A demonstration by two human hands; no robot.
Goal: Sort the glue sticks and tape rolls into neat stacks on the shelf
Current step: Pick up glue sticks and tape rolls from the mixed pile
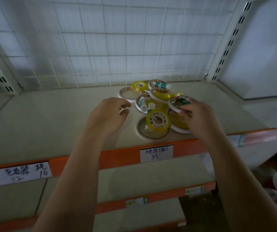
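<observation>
Right hand [195,114] pinches tilted white tape roll [176,107].

Left grip [112,113] loosely curled and hovering, right grip [196,118] pinching

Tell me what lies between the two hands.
In the head view, a yellow tape roll leans on a white ring, between left hand and right hand.

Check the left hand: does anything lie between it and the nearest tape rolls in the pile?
Nothing visible does. The left hand hovers with loosely curled fingers, holding nothing, over bare shelf; the nearest white tape roll lies just beyond its fingertips, with only open surface between them.
</observation>
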